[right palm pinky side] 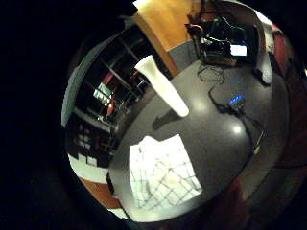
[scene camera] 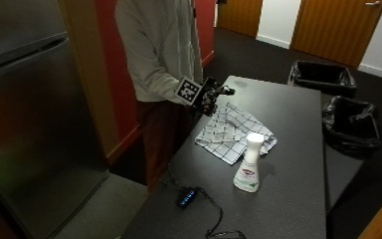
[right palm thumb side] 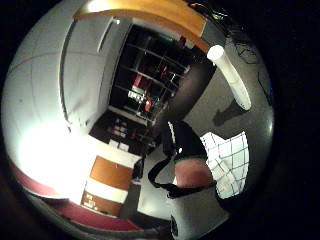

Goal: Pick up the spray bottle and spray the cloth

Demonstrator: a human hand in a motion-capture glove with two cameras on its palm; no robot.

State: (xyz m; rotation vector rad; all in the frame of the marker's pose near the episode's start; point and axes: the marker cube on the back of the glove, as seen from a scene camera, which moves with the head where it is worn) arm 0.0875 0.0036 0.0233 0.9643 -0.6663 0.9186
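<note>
A long dark table (scene camera: pixel 290 114) carries three things. A white checked cloth (scene camera: pixel 231 130) lies crumpled near its middle. At about five o'clock from the cloth, a white spray bottle (scene camera: pixel 249 164) stands upright. At seven o'clock from the bottle lies a small black device (scene camera: pixel 186 197) with its cable.

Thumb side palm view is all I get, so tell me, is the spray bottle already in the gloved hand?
Observer: No. In the outside view the spray bottle stands upright on the table, untouched.
Operator: Where is the hand then?
Observer: The gloved right hand hovers above the cloth's far edge, holding nothing.
Operator: Is the cloth near the bottle?
Observer: Yes. The checked cloth lies crumpled just behind the bottle, between it and the hand.
</note>
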